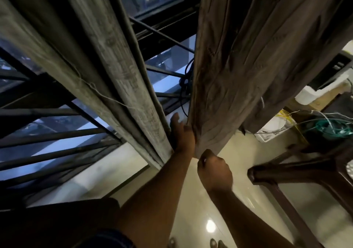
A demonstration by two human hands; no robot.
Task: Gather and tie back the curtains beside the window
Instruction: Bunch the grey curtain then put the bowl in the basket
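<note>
Two curtains hang in front of a barred window (47, 133). The grey-green curtain (114, 71) falls on the left, with a thin white string (107, 96) trailing across its folds. The brown curtain (238, 75) hangs on the right, bunched into folds. My left hand (182, 133) reaches between the two and presses against the brown curtain's inner edge, fingers extended upward. My right hand (214, 168) pinches the brown curtain's lower hem from the front, fingers curled.
A dark wooden table (298, 173) stands at the right, close to the brown curtain. Tangled green, white and yellow wires (324, 127) lie on a surface behind it. A blue cable (186, 81) hangs by the window bars. Glossy tiled floor (191, 209) lies below.
</note>
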